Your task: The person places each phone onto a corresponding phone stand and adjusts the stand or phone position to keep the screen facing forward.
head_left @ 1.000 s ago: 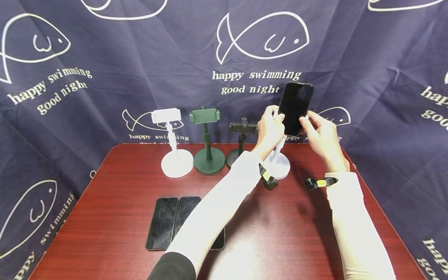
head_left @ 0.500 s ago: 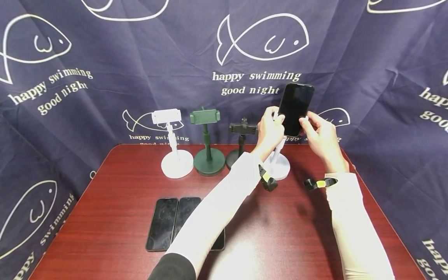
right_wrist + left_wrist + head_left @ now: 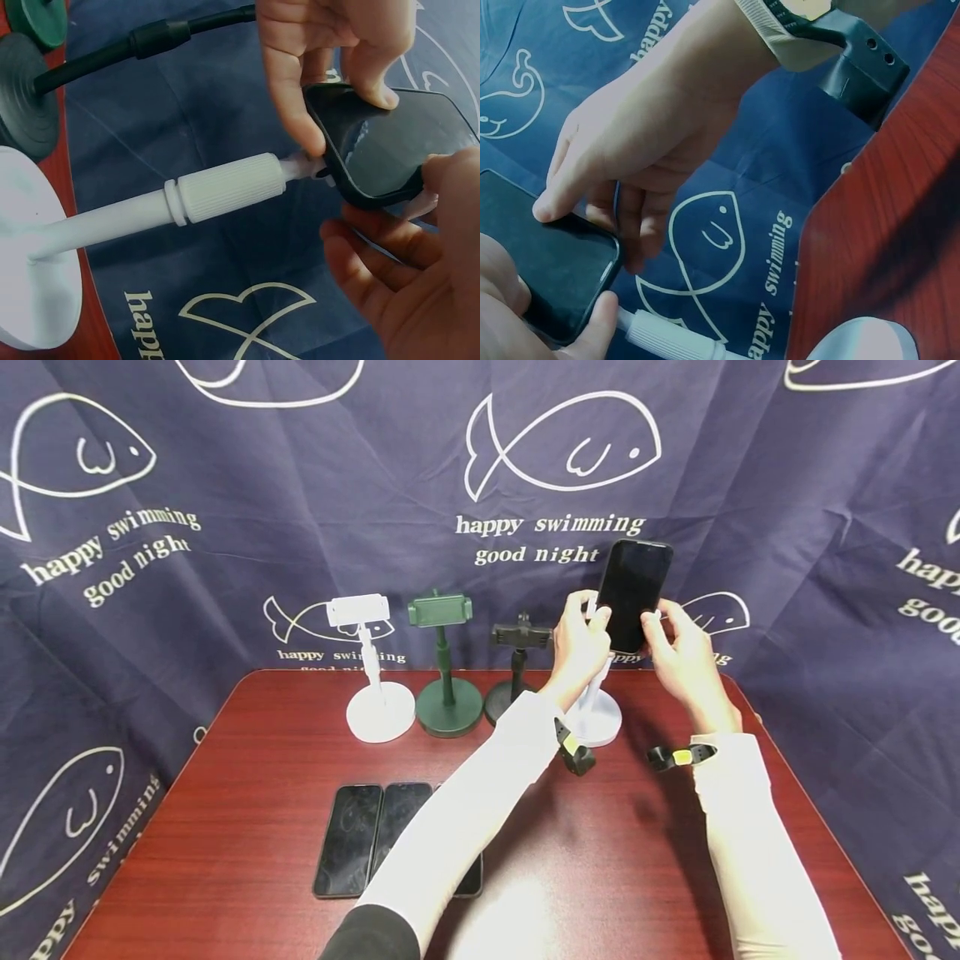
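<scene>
In the head view, a black smartphone (image 3: 636,589) is held upright and slightly tilted at the top of the right-hand white phone stand (image 3: 597,720). My left hand (image 3: 580,645) grips its lower left side, thumb on the front edge. On the other side my right hand (image 3: 687,662) pinches the lower right edge, thumb in front and fingers behind. The right wrist view shows the stand's ribbed white collar (image 3: 232,187) leading up to the phone's lower end. Most of the stand's clamp is hidden behind the phone and fingers.
A white stand (image 3: 380,713), a green stand (image 3: 448,706) and a black stand (image 3: 519,637) line the table's back edge. Dark phones lie in front: one phone (image 3: 347,841), a second phone (image 3: 403,802) and a third phone (image 3: 470,878) partly under my left arm. A fish-print cloth (image 3: 375,485) hangs behind.
Both hands and the phone keep almost the same place. My right wrist has shifted slightly left.
</scene>
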`<state>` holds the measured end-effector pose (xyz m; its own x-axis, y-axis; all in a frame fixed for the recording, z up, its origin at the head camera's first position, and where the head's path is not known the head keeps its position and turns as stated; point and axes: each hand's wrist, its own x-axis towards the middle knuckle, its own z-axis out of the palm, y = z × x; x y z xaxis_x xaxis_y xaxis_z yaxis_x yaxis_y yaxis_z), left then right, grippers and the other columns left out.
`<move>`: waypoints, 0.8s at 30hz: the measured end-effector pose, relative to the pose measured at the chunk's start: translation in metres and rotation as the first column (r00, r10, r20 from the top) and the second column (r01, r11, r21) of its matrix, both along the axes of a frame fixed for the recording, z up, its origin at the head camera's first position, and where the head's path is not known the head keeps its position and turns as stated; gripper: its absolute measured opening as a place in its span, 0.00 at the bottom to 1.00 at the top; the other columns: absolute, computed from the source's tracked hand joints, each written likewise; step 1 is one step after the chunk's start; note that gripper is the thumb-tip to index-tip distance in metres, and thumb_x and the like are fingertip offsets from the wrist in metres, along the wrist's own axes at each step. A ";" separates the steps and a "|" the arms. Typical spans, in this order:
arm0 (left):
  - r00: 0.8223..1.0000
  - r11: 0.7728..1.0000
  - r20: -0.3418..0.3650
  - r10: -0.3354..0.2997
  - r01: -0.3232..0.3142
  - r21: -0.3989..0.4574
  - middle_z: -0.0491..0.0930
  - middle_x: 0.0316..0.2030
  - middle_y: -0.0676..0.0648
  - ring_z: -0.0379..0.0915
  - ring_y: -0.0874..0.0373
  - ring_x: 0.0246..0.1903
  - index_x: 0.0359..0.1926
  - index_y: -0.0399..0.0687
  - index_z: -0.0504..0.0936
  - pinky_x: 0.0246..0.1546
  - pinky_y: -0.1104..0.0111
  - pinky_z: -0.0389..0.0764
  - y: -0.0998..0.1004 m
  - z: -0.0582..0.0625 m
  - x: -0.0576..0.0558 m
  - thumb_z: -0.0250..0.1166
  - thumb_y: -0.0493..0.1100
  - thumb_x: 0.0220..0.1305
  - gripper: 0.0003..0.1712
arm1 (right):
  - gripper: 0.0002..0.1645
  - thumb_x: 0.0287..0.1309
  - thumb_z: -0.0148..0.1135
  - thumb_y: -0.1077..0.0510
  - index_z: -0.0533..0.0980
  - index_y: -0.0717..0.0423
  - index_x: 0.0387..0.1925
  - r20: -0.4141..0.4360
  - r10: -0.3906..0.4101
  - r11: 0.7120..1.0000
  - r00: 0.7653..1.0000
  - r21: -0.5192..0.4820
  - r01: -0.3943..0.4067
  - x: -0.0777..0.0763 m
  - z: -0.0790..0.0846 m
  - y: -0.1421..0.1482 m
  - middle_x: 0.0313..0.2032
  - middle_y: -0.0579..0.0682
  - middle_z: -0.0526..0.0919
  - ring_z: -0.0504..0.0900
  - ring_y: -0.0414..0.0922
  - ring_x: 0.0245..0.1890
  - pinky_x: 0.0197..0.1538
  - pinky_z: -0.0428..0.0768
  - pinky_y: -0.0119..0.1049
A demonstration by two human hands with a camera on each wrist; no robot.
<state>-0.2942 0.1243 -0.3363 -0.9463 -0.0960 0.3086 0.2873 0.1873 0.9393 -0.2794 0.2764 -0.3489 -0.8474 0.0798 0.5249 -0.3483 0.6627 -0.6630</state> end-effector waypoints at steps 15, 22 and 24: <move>0.999 0.998 -0.049 0.021 -0.018 0.061 0.79 0.36 0.50 0.77 0.63 0.27 0.52 0.50 0.75 0.28 0.76 0.79 -0.002 -0.006 -0.001 0.62 0.45 0.68 0.14 | 0.26 0.68 0.54 0.41 0.70 0.50 0.59 -0.018 0.034 0.999 0.999 -0.037 -0.035 -0.001 -0.005 -0.005 0.21 0.46 0.83 0.79 0.32 0.19 0.26 0.71 0.26; 0.998 0.999 -0.027 0.052 -0.052 0.010 0.81 0.41 0.50 0.75 0.62 0.39 0.56 0.53 0.72 0.42 0.69 0.78 0.000 -0.010 0.005 0.61 0.46 0.67 0.18 | 0.29 0.67 0.54 0.41 0.64 0.41 0.67 0.043 0.050 0.997 0.998 -0.060 -0.047 0.002 -0.010 -0.004 0.29 0.52 0.85 0.84 0.39 0.24 0.32 0.76 0.22; 0.999 0.999 -0.027 0.044 -0.043 0.005 0.81 0.40 0.50 0.76 0.62 0.37 0.57 0.53 0.71 0.41 0.69 0.78 0.001 -0.013 0.007 0.61 0.45 0.67 0.19 | 0.30 0.67 0.54 0.41 0.63 0.40 0.68 0.049 0.048 0.997 0.998 -0.062 -0.045 0.002 -0.012 -0.004 0.29 0.55 0.85 0.85 0.41 0.26 0.33 0.76 0.23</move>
